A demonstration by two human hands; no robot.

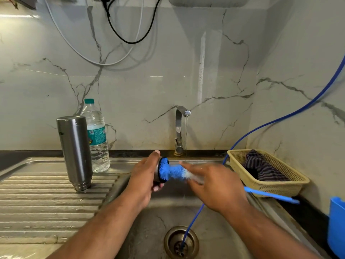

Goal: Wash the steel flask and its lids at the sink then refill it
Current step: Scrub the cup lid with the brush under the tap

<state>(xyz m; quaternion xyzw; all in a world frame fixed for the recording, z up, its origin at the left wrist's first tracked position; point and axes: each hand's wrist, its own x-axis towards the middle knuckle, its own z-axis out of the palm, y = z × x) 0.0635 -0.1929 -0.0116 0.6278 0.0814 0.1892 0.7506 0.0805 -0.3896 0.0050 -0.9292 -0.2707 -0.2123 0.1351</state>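
The steel flask (pixel 76 152) stands upside down on the ribbed drainboard (pixel 37 202), left of the sink. Over the basin my left hand (pixel 145 182) grips a round steel lid (pixel 158 171), its open side turned right. My right hand (pixel 214 186) holds a blue bottle brush (pixel 175 171) whose bristles press into the lid; its blue handle (pixel 270 195) sticks out to the right. A thin stream of water runs from the tap (pixel 180 128) just behind the brush.
A clear plastic water bottle (pixel 96 135) stands behind the flask. A beige basket (pixel 265 172) with a striped cloth sits right of the sink. A blue hose (pixel 194 217) runs into the drain (pixel 181 242). A blue container (pixel 337 225) stands at the right edge.
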